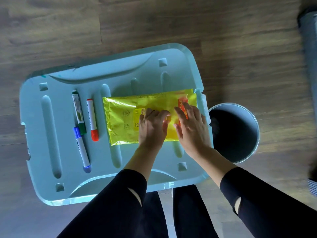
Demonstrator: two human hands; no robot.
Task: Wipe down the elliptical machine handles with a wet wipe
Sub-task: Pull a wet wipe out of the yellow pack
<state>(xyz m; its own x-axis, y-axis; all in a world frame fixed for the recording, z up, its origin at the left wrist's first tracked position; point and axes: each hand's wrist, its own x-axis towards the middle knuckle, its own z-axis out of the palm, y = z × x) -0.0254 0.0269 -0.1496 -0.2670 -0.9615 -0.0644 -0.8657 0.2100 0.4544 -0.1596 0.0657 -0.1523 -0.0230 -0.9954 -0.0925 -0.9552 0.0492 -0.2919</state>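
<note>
- Sleeves [120,203] in a dark fabric reach forward from the bottom of the view, both forearms angled in toward the same spot.
- Left hand [151,127] sits on the middle of the wet wipe pack [123,117] with its fingers bent and knuckles raised, fingertips and thumb down on the foil. Whether they actually pinch anything there I cannot tell.
- Right hand [193,129] lies just beside it on the right half of the pack, fingers fairly straight and spread, resting flat on the orange label and holding nothing.
- That pack is shiny yellow and lies flat on the pale blue plastic lid [51,152], toward its right end.
- Three markers lie on the lid to the left of the pack: a red marker [92,120] nearest it, a green marker [78,110] beside that, and a blue marker [82,148] closer in, its cap touching the green one's cap.
- A round grey bin [255,131] stands on the floor against the lid's right edge, dark inside.
- Wood-look floor [154,23] stretches beyond, with a blurred dark object [308,48] at the far right edge.
</note>
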